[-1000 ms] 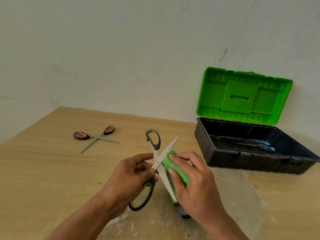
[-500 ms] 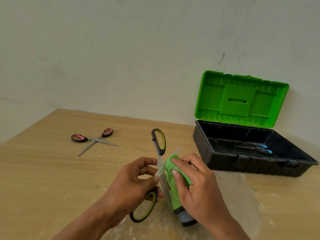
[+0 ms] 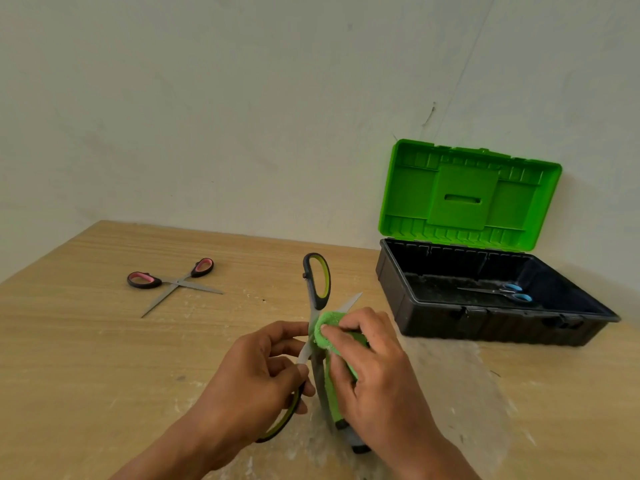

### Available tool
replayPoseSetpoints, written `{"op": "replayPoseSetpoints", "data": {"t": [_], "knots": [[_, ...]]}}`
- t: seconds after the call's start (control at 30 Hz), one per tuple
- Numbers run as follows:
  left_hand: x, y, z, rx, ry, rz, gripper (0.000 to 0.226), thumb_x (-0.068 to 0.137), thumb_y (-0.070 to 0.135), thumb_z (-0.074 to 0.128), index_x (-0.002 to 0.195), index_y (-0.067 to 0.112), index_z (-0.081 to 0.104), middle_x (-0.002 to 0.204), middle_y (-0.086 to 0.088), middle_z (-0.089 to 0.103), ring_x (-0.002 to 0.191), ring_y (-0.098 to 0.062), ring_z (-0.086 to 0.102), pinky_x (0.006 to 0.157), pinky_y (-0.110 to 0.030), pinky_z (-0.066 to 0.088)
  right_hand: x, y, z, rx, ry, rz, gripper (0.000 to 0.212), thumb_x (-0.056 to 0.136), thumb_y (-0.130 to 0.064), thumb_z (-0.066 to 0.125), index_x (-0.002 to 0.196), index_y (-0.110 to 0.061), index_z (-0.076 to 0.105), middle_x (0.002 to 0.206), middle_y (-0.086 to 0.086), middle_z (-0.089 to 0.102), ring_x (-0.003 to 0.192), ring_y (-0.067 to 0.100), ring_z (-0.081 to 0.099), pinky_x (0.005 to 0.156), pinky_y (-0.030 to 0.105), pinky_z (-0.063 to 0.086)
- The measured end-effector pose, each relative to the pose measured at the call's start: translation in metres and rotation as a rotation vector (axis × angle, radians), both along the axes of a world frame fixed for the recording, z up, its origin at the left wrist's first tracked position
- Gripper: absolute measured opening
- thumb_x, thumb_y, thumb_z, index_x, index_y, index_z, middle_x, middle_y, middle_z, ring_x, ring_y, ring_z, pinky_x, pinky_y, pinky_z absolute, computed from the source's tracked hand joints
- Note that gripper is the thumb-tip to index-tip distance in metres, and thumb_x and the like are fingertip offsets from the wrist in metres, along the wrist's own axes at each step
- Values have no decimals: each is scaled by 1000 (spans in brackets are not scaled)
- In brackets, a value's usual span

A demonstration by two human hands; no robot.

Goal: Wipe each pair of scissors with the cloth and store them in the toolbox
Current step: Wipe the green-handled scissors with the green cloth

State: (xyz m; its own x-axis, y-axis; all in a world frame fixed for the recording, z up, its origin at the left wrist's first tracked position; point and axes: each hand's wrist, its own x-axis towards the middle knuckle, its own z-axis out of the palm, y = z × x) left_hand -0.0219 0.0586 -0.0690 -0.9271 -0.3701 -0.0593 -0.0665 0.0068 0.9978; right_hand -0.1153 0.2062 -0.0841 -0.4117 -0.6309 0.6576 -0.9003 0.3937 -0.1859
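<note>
Nearest, lower centre: left hand (image 3: 256, 382), fingers curled, thumb and fingertips pinching the green-and-black scissors (image 3: 318, 282) just below the pivot, with the lower handle loop tucked under the palm. Holds those scissors clear of the table, blades spread in an X. One handle loop points up toward mid-frame, and one blade tip pokes out to the upper right of the cloth.

Just to its right: right hand (image 3: 375, 382), fingers curled over the green cloth (image 3: 327, 332), pressing it onto a blade near the pivot. Cloth bunched at the fingertips and trailing down under the hand to a dark end near the bottom edge; cannot tell what that dark end is.

Beneath both: light wooden table (image 3: 69, 358), with a pale, dusty, scuffed patch at lower centre.

Farther back, left of centre: pink-and-black scissors (image 3: 177, 282), lying flat on the table with blades spread open, well apart from both hands.

Farther still, right side of the frame: black toolbox (image 3: 398, 306), standing on the table with its green lid (image 3: 467, 195) thrown open and upright. Inside, toward the right end of the box floor: blue-handled scissors (image 3: 509, 294), blades together, tips pointing left.

Behind everything: plain off-white wall (image 3: 207, 98), with a thin line slanting up at upper right.
</note>
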Motion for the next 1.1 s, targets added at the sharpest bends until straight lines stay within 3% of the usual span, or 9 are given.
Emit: {"op": "replayPoseSetpoints", "data": {"t": [0.13,0.27,0.43,0.6,0.77,0.9,1.1], "knots": [[-2,4,-4,-45,-31,3,37,90,-10,57,112,19,65,94,-10,75,68,-27,70,60,-37,59,-13,3,1,-48,-46,-134,30,88,-10,71,118,-9,74,108,-1,54,100,13,54,78,15,54],[-2,3,-4,-36,-32,28,35,90,-12,56,110,15,66,90,-12,74,66,-29,70,57,-37,58,-5,2,-1,56,-21,-30,32,90,-11,73,121,-8,71,109,0,53,100,14,53,78,19,55],[-3,5,-4,-27,-33,24,33,92,-11,53,107,15,68,91,-16,72,65,-31,69,56,-38,57,-23,3,-1,-51,-49,-151,32,88,-9,73,119,-7,73,107,0,53,98,14,55,77,20,58],[-1,3,0,-26,-16,58,33,91,-13,54,106,13,68,88,-18,72,62,-31,69,55,-39,57,-7,2,-3,17,-41,44,34,91,-11,71,125,-8,69,113,0,53,103,14,55,82,18,55],[-1,5,0,-53,-37,38,31,91,-12,54,104,13,68,82,-13,73,63,-33,69,55,-41,59,-32,3,-3,-101,-64,-92,34,87,-7,75,121,-8,73,110,-1,55,100,12,57,87,8,50],[0,2,3,-54,-35,71,32,91,-13,55,102,13,69,79,-14,72,62,-32,69,55,-42,59,-13,1,-4,-10,-51,66,33,92,-9,71,125,-6,70,113,2,55,103,15,57,84,19,55],[0,0,3,-13,-69,42,30,91,-11,55,103,13,69,91,-18,71,63,-29,70,56,-39,59,-38,2,-3,-126,-42,-76,32,87,-1,74,119,-3,73,105,3,55,95,18,59,86,9,48]]}}
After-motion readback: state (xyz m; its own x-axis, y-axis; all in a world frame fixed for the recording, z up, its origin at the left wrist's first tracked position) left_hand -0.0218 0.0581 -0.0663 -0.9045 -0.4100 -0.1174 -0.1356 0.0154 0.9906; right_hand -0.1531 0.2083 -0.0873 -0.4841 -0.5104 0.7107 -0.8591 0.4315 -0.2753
